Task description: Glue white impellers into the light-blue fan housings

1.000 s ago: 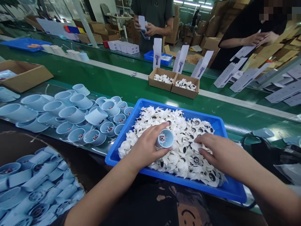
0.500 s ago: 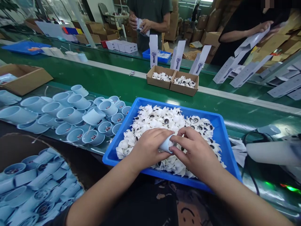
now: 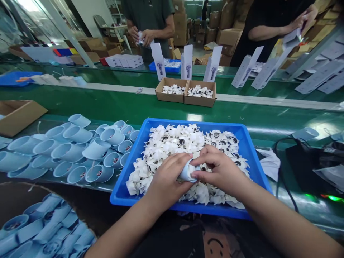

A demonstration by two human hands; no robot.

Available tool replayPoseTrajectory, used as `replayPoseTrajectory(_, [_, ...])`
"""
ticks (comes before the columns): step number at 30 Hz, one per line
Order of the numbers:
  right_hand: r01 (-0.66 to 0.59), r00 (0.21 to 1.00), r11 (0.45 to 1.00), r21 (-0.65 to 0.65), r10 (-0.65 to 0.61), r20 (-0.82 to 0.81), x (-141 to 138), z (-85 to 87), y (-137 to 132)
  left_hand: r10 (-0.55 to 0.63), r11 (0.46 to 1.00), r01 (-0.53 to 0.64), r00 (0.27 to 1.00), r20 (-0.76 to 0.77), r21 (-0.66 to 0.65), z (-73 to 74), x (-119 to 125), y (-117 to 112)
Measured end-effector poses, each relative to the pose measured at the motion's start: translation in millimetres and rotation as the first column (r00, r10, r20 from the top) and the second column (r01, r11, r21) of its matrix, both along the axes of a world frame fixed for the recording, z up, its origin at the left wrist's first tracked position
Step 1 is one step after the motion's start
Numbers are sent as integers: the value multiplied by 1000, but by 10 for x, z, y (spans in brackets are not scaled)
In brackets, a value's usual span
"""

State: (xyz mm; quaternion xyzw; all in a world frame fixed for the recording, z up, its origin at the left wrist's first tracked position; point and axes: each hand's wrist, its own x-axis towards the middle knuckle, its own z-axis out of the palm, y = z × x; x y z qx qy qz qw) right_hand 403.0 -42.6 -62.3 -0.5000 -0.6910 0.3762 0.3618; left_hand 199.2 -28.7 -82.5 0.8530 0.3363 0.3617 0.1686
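So I had the left hand (image 3: 168, 175) wrapped around one light blue housing (image 3: 184, 174), closed firmly on its side, thumb on the near side and fingers on the far side. It was a short, smooth, round tube, mouth tipped over towards the right hand (image 3: 220, 170), and a white fan (image 3: 191, 169) sat at that mouth, mostly hidden behind fingertips. I had the right thumb and forefinger up against the fan, but from my end I honestly couldn't tell whether they were pinching it or only pressing, or how deep it sat. All this was happening above the blue tray (image 3: 129, 201), over its heap of white fans (image 3: 154, 154), with loads more blue housings (image 3: 67, 152) lying on the bench to the left.

Compared with a second earlier, pretty big change: back then the right hand was well apart from the housing, over the right part of the heap, and I could look straight in at the reddish bits inside. Half a second back the hands had already met, so that part matched. The camera had swung too, so the small cardboard boxes (image 3: 185, 97) showed further left.
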Motion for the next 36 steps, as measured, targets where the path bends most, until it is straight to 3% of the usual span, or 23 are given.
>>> replayPoseTrajectory(5, [-3,998,996,88,-2,59,49,-15,4,-17,1000,18,999,-35,23,-28,-7,48])
replayPoseTrajectory(12, [-33,995,980,196,13,101,16,-9,-16,-7,999,7,1000,0,-46,-25,-32,36])
replayPoseTrajectory(15, [16,997,963,270,-36,68,-2,-2,-33,2,998,0,1000,26,-63,-1,-39,36])
replayPoseTrajectory(18, [42,999,990,138,-39,-23,-33,-24,-47,-94,995,95,994,64,-12,28,-34,35])
replayPoseTrajectory(20, [-83,986,993,-88,69,-155,-60,-49,-47,-172,984,168,982,80,55,32,-26,38])
replayPoseTrajectory(22, [-238,935,946,-219,162,-314,-85,-71,-44,-200,976,190,976,89,110,20,-13,41])
replayPoseTrajectory(24, [-284,906,937,-201,193,-377,-98,-82,-48,-191,975,178,977,94,130,10,0,32])
replayPoseTrajectory(27, [-163,951,981,-107,128,-280,-67,-76,-65,-126,981,117,991,51,152,59,-6,-7])
replayPoseTrajectory(29, [-60,982,998,1,59,-179,-11,-65,-69,-17,982,21,1000,-20,189,169,-56,-8])
replayPoseTrajectory(32, [21,998,982,188,-11,-58,75,-51,-46,123,978,-97,983,-136,183,430,-189,190])
replayPoseTrajectory(36, [-13,1000,949,315,8,17,99,-30,16,314,949,-309,911,-267,61,749,-206,980])
